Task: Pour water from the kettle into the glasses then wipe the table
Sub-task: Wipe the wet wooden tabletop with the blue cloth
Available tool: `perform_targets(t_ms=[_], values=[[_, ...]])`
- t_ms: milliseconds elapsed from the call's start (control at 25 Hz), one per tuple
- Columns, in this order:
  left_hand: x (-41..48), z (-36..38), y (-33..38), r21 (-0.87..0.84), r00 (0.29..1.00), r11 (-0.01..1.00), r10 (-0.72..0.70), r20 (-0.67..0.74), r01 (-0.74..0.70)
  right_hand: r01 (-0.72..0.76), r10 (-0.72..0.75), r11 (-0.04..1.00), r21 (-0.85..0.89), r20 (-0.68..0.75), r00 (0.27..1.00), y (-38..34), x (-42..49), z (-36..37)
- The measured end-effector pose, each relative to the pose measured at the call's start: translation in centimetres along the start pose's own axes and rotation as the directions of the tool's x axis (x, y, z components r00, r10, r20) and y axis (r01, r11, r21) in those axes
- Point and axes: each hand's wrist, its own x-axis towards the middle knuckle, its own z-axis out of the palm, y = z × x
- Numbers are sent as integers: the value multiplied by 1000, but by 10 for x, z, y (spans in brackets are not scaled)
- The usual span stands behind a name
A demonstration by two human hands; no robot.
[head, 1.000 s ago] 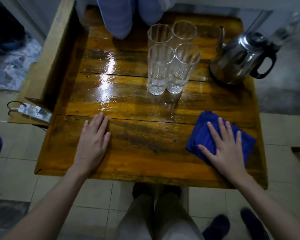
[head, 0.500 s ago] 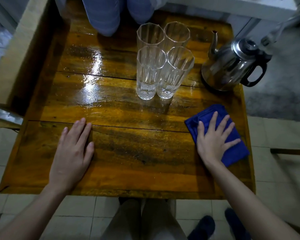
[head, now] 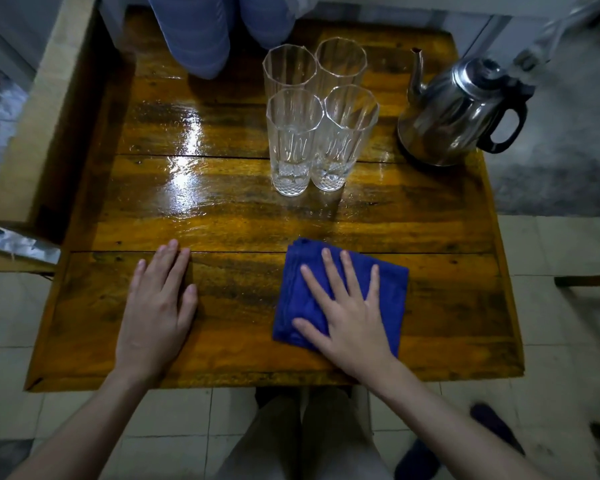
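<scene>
Several tall clear glasses (head: 293, 140) stand clustered at the back middle of the glossy wooden table (head: 222, 216). A steel kettle (head: 454, 112) with a black handle sits at the back right, spout pointing left. A folded blue cloth (head: 392, 292) lies near the front, and my right hand (head: 350, 313) presses flat on it with fingers spread. My left hand (head: 156, 306) rests flat on the bare wood at the front left, holding nothing.
Another person's knees in blue trousers (head: 201, 32) lean over the table's far edge. A cardboard box side (head: 32, 119) borders the left, with a power strip (head: 21, 245) beside it. Tiled floor and my own legs (head: 298, 441) lie below the front edge.
My right hand has slid the blue cloth leftward, from the front right corner toward the middle of the front. My left hand has stayed flat on the table.
</scene>
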Motion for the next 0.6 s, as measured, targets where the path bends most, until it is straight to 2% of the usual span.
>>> perform_targets(t_ms=[80,160,280,360,600], values=[[-1,0,0,-3,1000,1000,3,-1,-3,195,-191,979,-57,69,979,31,-21,-4],[-1,-1,0,-7,1000,1000,5,-2,-5,303,-285,944,-128,140,948,77,-36,-14],[-1,-1,0,-8,1000,1000,1,-3,-1,235,-204,960,-156,189,961,139,-50,-33],[0,-1,1,-2,1000,1000,-1,-4,1,187,-154,971,-149,211,965,156,-52,-40],[2,0,0,14,1000,1000,4,1,-4,187,-158,973,-134,202,967,139,-47,-33]])
